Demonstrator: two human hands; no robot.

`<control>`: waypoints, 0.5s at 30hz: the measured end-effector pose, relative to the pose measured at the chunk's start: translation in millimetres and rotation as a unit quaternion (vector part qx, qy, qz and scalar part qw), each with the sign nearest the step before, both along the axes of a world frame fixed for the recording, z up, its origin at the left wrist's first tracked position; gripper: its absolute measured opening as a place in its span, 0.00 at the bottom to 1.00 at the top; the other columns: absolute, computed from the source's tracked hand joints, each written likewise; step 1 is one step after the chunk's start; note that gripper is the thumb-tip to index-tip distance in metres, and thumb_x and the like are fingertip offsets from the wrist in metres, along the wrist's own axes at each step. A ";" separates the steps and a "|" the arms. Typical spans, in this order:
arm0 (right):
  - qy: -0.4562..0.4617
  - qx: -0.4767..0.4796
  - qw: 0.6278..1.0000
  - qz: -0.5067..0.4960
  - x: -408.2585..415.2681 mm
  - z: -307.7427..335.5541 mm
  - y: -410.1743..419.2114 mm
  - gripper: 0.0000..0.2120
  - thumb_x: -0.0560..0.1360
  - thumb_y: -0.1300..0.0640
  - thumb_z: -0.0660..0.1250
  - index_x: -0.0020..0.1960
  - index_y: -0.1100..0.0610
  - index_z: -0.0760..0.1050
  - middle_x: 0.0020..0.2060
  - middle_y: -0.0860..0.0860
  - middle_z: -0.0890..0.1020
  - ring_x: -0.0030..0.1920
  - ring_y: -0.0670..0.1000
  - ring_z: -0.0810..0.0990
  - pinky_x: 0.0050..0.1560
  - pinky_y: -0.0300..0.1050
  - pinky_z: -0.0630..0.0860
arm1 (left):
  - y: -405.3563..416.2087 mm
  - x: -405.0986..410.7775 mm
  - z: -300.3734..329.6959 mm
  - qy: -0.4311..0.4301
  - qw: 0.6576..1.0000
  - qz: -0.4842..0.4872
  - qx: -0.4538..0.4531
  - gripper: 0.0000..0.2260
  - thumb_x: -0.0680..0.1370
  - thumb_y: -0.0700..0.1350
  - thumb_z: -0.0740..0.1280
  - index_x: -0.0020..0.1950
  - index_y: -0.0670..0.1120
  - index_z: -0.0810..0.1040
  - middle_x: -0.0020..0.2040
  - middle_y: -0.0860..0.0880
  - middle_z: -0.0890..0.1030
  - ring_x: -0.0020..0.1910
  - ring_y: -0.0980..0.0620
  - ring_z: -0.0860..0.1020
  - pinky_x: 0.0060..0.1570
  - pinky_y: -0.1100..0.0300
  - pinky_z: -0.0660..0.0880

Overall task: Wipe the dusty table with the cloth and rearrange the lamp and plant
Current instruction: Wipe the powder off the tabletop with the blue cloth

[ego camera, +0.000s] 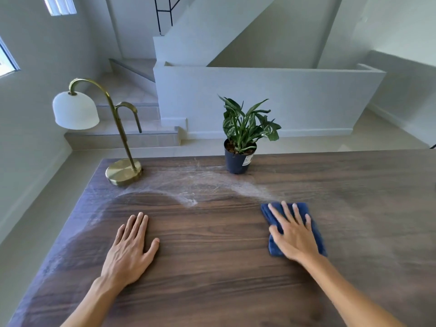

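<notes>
Dark wood desk (212, 267) looks wiped around both hands, yet dust (200, 180) lies beyond the fingertips near lamp (122, 172) and plant (238, 159), both apparently unmoved, while right hand (292, 234) presses straight fingers on the cloth (313, 230) and left hand (128, 249) rests flat.

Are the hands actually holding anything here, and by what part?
Nothing is gripped. The right hand presses flat, fingers spread, on top of the folded blue cloth; the left hand lies flat on the bare table.
</notes>
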State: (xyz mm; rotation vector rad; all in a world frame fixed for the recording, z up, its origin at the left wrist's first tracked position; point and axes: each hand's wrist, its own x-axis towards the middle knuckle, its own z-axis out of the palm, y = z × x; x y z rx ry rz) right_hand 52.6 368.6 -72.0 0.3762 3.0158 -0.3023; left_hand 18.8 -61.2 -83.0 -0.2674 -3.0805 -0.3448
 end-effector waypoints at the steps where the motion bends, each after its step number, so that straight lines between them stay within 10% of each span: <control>1: -0.005 -0.002 1.000 -0.030 -24.7 0.7 1.3 0.29 0.80 0.39 0.46 0.80 0.36 0.43 0.82 0.47 0.43 0.80 0.54 0.38 0.77 0.65 0.38 | -1.3 -1.5 0.4 0.000 1.000 -0.010 -0.003 0.40 0.74 0.68 0.38 0.80 0.47 0.44 0.80 0.52 0.43 0.79 0.55 0.38 0.74 0.62 0.32; 8: -0.011 -0.013 0.994 0.111 -110.4 1.9 -112.8 0.31 0.78 0.36 0.44 0.80 0.38 0.45 0.81 0.49 0.44 0.81 0.57 0.39 0.76 0.68 0.36 | -3.7 -3.5 -4.1 0.003 1.000 -0.013 -0.023 0.38 0.74 0.68 0.36 0.79 0.50 0.39 0.79 0.54 0.38 0.78 0.56 0.34 0.73 0.63 0.29; 15: 0.001 -0.091 0.943 0.319 50.3 9.1 -89.3 0.30 0.76 0.42 0.55 0.74 0.26 0.50 0.78 0.33 0.45 0.78 0.39 0.35 0.77 0.48 0.32 | -12.6 -7.5 -3.9 -0.004 1.000 -0.029 -0.013 0.40 0.74 0.72 0.41 0.81 0.51 0.45 0.81 0.55 0.45 0.79 0.59 0.39 0.75 0.64 0.33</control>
